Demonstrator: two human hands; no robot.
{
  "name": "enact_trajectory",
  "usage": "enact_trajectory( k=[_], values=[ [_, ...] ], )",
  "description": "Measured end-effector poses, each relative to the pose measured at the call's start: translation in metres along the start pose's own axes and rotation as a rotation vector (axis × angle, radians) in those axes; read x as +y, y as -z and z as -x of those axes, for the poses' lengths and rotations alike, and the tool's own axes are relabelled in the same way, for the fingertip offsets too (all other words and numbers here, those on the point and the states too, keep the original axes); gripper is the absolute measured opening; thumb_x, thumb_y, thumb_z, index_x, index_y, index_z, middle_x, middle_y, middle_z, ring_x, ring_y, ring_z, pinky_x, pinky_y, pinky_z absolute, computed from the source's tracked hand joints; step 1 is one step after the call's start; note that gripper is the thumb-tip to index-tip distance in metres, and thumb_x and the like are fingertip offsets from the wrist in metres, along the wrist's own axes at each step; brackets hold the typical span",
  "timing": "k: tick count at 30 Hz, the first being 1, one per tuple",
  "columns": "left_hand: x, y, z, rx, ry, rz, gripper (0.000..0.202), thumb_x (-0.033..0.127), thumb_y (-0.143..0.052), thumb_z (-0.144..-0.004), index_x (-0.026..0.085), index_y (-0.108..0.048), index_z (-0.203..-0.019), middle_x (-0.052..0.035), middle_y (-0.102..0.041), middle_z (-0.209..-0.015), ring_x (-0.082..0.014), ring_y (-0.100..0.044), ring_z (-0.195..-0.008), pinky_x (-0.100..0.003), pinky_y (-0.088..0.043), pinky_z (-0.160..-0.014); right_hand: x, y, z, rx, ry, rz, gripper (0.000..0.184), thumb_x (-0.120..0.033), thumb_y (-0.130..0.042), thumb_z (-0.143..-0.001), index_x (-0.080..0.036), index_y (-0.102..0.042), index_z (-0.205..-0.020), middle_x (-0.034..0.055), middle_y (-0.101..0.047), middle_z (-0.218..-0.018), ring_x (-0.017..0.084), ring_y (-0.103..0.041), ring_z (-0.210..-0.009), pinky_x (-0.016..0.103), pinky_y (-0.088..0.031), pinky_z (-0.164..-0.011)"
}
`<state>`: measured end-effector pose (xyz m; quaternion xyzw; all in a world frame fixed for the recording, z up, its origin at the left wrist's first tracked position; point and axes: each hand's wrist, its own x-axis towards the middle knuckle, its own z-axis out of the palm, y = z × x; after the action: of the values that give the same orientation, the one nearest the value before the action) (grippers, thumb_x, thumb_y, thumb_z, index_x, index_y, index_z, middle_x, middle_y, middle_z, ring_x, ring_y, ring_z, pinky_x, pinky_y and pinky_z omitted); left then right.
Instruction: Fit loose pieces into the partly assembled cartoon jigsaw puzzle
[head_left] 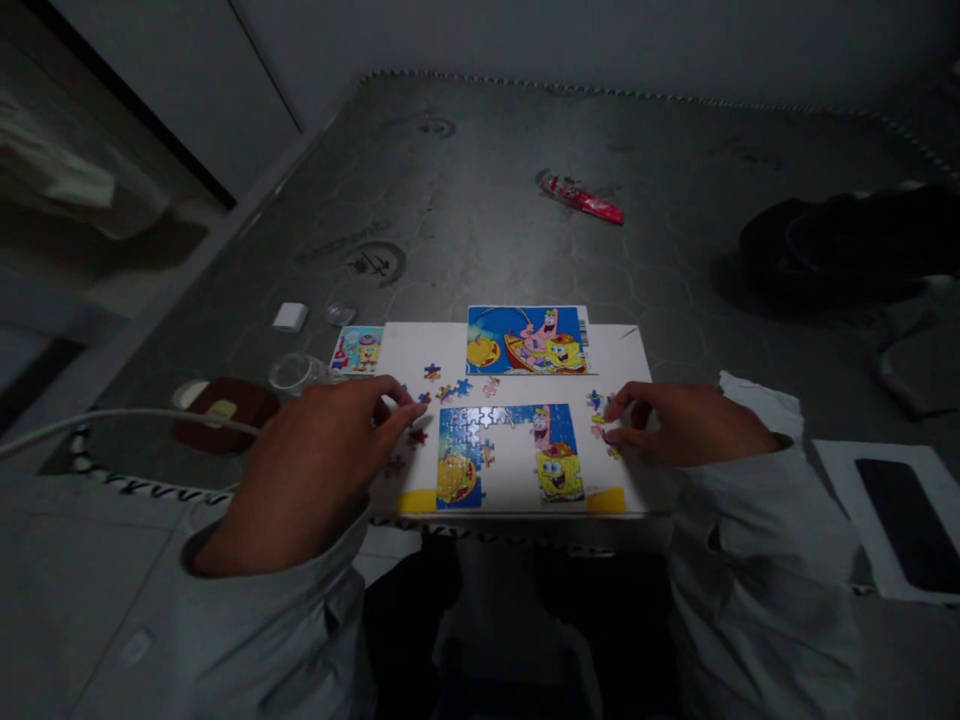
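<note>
Broadly, a dark grey tabletop fills most of the frame, dim and faintly patterned; at its lower centre lies a white board, squared to the near edge; a black bundle sits at the upper right, well apart from the board.

Next in size come the hands, both in pale grey sleeves; the left hand reaches in from the lower left, its fingertips on the board's left part among scattered loose pieces; its grip is narrow, fingers drawn together over one piece, though whether it holds that piece I cannot tell; the right hand rests at the board's right edge, fingers curled down over a second cluster of pieces; its grip is too hidden to tell.

Between the hands lies the half-built puzzle, a cartoon scene with a bare gap in its middle, flat on the board; just above it, at the board's far edge, lies a printed picture of the same scene; a phone lies on a white sheet at the lower right; a dark red block with a white cable across it sits at the left; a red wrapper lies at the upper centre; a small card touches the board's upper left corner; a clear cup and a little white box stand near it.
</note>
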<state>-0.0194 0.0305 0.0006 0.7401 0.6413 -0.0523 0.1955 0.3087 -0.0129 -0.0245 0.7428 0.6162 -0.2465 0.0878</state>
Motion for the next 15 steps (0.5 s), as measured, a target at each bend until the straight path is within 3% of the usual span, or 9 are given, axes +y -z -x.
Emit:
enact_trajectory(
  k=[5, 10, 15],
  values=[
    [0.002, 0.000, 0.002, 0.035, -0.026, -0.015, 0.033, 0.045, -0.051, -0.100, 0.025, -0.077, -0.103, -0.0089, -0.081, -0.106, -0.0337, -0.073, -0.093, -0.044, -0.051, -0.080, -0.003, -0.003, -0.013, 0.198, 0.033, -0.029, 0.022, -0.043, -0.070, -0.084, -0.032, -0.076, -0.103, 0.0036, -0.078, -0.093, 0.025, -0.071, -0.078, 0.038, -0.049, -0.064],
    [0.005, 0.000, 0.002, 0.045, -0.027, -0.028, 0.030, 0.043, -0.054, -0.100, 0.024, -0.077, -0.107, -0.0087, -0.080, -0.104, -0.0324, -0.072, -0.093, -0.041, -0.050, -0.079, 0.002, -0.009, -0.025, 0.131, 0.013, -0.034, 0.024, -0.044, -0.071, -0.083, -0.032, -0.076, -0.103, 0.0031, -0.077, -0.093, 0.025, -0.069, -0.078, 0.039, -0.049, -0.065],
    [0.010, 0.002, 0.003, 0.063, -0.006, -0.032, 0.027, 0.042, -0.057, -0.101, 0.025, -0.078, -0.105, -0.0070, -0.080, -0.099, -0.0306, -0.072, -0.093, -0.039, -0.050, -0.079, 0.006, -0.010, -0.027, 0.190, 0.098, -0.033, 0.018, -0.042, -0.069, -0.082, -0.032, -0.074, -0.096, 0.0049, -0.078, -0.094, 0.027, -0.070, -0.077, 0.039, -0.049, -0.061]
  ],
)
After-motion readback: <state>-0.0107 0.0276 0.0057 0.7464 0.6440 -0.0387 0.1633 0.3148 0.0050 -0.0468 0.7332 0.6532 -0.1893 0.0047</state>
